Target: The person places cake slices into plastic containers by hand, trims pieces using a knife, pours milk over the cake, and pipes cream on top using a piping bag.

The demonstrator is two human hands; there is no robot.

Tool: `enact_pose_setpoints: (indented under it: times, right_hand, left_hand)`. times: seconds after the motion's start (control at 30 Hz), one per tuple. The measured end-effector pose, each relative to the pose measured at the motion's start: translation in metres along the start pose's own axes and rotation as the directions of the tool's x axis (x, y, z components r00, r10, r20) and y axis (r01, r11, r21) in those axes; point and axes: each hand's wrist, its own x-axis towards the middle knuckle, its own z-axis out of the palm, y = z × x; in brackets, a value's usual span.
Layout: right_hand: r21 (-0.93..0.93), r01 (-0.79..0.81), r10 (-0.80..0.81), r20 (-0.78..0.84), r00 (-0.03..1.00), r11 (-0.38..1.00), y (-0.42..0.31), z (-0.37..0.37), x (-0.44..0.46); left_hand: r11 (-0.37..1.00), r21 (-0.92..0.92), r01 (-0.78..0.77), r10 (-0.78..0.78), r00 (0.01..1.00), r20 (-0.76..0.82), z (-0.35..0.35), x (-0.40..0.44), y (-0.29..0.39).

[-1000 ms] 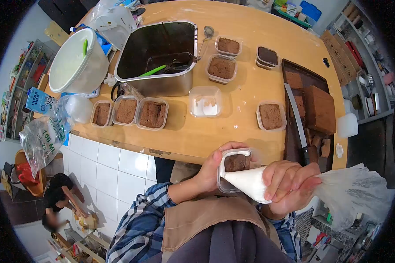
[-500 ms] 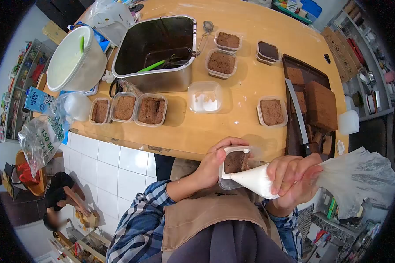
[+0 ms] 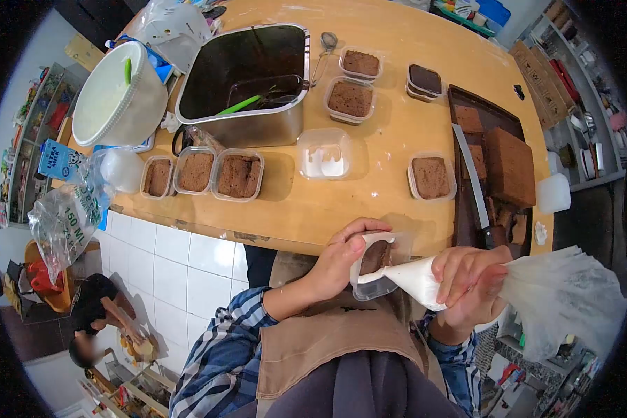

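My left hand grips a clear plastic tub by its left side, tilted over the table's front edge. Inside the tub lies a piece of brown cake, with white cream along its left and near edges. My right hand is closed around a piping bag full of white cream. The bag's tip touches the cream at the tub's near edge, and its loose clear end hangs to the right of my fist. My palm hides part of the bag.
Several cake-filled tubs stand on the wooden table. A tub with white cream sits mid-table. Behind are a deep metal pan and a white bowl. On the right, a knife lies across a dark cake tray.
The piping bag's tip has moved right along the tub's near edge, leaving a line of cream. The tub is turned and tilted slightly more, and my right hand has shifted a little right.
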Motion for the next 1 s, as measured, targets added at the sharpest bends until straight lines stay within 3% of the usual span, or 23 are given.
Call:
enact_pose_setpoints:
  times: [0.07, 0.37, 0.47, 0.57, 1.0]
  right_hand:
    - [-0.018, 0.157, -0.154, 0.092, 0.984, 0.987, 0.007, -0.001, 0.004]
    - [-0.095, 0.292, -0.284, 0.094, 0.954, 0.952, 0.01, 0.002, 0.006]
    - [-0.121, 0.331, -0.324, 0.073, 0.943, 0.936, 0.011, 0.004, 0.006]
    - [-0.101, 0.347, -0.34, 0.078, 0.937, 0.932, 0.012, 0.004, 0.007]
    - [0.092, 0.343, -0.351, 0.09, 0.932, 0.935, 0.013, 0.016, 0.008]
  left_hand:
    - [1.0, -0.02, 0.0, 0.0, 1.0, -0.002, 0.001, 0.0, 0.0]
    - [0.998, 0.067, 0.01, -0.006, 0.998, -0.062, -0.002, 0.0, -0.005]
    - [1.0, 0.003, 0.023, -0.023, 0.996, -0.086, 0.0, 0.001, -0.006]
    - [0.993, 0.037, 0.114, -0.111, 0.991, -0.077, 0.001, 0.0, -0.003]
    - [0.987, -0.029, 0.157, -0.159, 0.983, -0.092, 0.002, 0.0, -0.009]
